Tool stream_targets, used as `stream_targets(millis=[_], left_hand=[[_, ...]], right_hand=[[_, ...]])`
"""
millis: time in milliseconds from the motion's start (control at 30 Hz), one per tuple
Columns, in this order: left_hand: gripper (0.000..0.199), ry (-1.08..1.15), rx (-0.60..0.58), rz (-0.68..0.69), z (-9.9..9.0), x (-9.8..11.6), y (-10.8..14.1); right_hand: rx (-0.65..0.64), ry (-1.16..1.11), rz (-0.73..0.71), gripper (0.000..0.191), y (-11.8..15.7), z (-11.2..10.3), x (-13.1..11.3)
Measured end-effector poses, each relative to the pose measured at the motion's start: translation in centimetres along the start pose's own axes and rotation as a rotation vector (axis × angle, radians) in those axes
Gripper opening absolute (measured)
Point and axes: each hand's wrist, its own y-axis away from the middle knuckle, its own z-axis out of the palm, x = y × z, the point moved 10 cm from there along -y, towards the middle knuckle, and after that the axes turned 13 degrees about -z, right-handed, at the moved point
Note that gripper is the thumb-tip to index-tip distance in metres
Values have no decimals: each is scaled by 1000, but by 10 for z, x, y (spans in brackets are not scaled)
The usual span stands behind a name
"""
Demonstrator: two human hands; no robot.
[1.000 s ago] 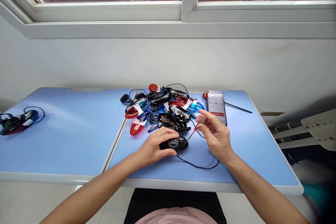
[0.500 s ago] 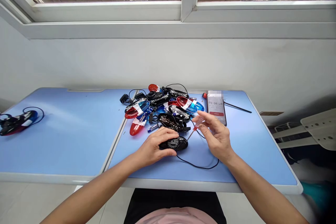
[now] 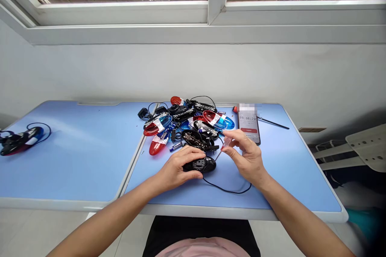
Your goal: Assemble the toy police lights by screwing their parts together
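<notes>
My left hand (image 3: 183, 164) is closed around the left end of a black oval light housing (image 3: 205, 164), pressing it to the table. A thin black cable (image 3: 230, 190) loops out from under the housing. In my right hand (image 3: 245, 156), a small screwdriver (image 3: 225, 143) with a clear red handle is pinched between thumb and fingers. Its shaft slants down and its tip meets the right end of the housing. Just beyond lie another black housing (image 3: 194, 138) and a blue battery (image 3: 175, 147).
Behind my hands is a heap of black housings, cables and red-and-blue lenses (image 3: 218, 119). A phone (image 3: 249, 128) showing a timer lies at the right, by a black rod (image 3: 274, 123). An assembled light (image 3: 22, 140) rests on the left table (image 3: 75, 160).
My right fingers have shifted slightly on the screwdriver handle, and the hand sits a little further left. The screwdriver tip and my left hand stay in place.
</notes>
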Motion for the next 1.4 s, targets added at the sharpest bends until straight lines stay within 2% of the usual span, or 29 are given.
stream_targets(millis=[100,233,467,667,1033,1167,1233,1333,1400], left_hand=[[46,-2,-6,-13,0,-1,0],[46,0,-8,-6,0,0,0],[46,2,20,52,-2,4,2],[46,-29,43,83,-4,8,3],[45,-66,60,121,-5,11,4],[45,-62,63,116,-5,11,4],[45,-64,60,112,-5,11,4],[45,-68,62,113,-5,10,4],[45,-69,64,112,-5,9,4]], right_hand=[[13,18,18,34,1,-2,1],[-34,-9,-4,38,0,1,-5],[-31,13,-48,28,-1,2,-8],[-88,-89,-15,40,1,7,-8],[-163,-51,-124,42,-3,11,-19],[-87,31,-173,35,-2,4,-20],[-40,79,-146,34,-1,-1,-16],[-25,43,-66,43,0,-2,-10],[-47,-1,-63,48,0,1,-11]])
